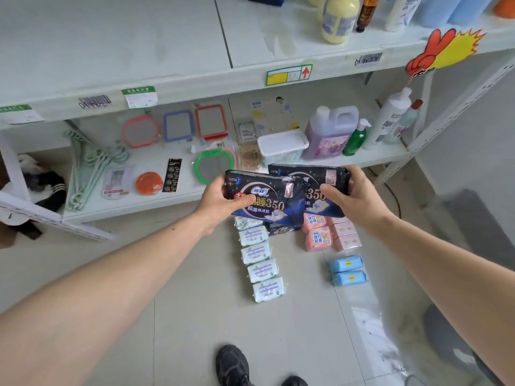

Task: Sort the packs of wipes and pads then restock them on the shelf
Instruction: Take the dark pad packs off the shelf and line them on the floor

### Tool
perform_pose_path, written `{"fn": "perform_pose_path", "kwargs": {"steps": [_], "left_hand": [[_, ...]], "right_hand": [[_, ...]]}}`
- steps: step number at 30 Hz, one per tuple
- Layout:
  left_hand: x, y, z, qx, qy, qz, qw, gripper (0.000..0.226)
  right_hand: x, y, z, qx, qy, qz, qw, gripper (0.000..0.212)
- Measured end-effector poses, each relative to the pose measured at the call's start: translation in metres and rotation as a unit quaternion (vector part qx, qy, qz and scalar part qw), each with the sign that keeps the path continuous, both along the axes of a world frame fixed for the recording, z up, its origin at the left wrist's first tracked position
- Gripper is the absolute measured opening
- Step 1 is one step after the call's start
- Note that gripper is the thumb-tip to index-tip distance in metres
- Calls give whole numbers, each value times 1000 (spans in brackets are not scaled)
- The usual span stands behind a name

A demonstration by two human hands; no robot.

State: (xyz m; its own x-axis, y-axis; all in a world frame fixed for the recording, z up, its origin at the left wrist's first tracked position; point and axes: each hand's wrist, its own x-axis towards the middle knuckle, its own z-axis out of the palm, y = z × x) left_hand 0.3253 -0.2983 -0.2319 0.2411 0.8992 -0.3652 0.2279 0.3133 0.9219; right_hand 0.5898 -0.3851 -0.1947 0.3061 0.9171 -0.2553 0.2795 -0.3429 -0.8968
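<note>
1. On the floor (195,316) nearest: sorted rows of white-green packs (260,259), pink packs (319,238), blue packs (348,270).
2. Above them, left hand (220,201) clamped on one dark pad pack (267,201), right hand (352,195) clamped on a second dark pack (320,185), overlapping.
3. Could slip: glossy wrappers, thumb-edge grips.
4. Readable: "NEW", "350".
5. Beyond, lower shelf (156,201) crowded with mirrors (178,129), bottles (356,137).

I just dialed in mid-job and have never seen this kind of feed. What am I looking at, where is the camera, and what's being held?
There is no machine: a person wears one camera on the head, looking down at bare arms. The left hand and right hand each grip a dark blue pad pack, held in front of the lower shelf. On the floor lie sorted rows: pale green packs, pink packs and light blue packs.
</note>
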Motion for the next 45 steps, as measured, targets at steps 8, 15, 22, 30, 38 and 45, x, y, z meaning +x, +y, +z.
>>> {"fn": "perform_pose_path", "kwargs": {"steps": [8,15,22,30,38,45], "left_hand": [[19,-12,-78,-57,14,1,998,47],[54,-30,-137,-86,9,46,995,43],[88,-51,-220,-120,0,85,989,42],[103,-69,-348,-138,24,111,984,64],[118,-60,-451,-92,45,54,993,101],[122,-34,-509,9,108,-48,993,119]], "right_hand": [[-7,-1,-72,-48,88,4,995,14],[22,10,-134,-47,99,41,993,14],[57,13,-234,-96,113,86,985,17],[65,3,-356,-166,201,24,965,17],[78,7,-468,-134,103,135,976,89],[94,32,-534,-71,66,167,981,94]]}}
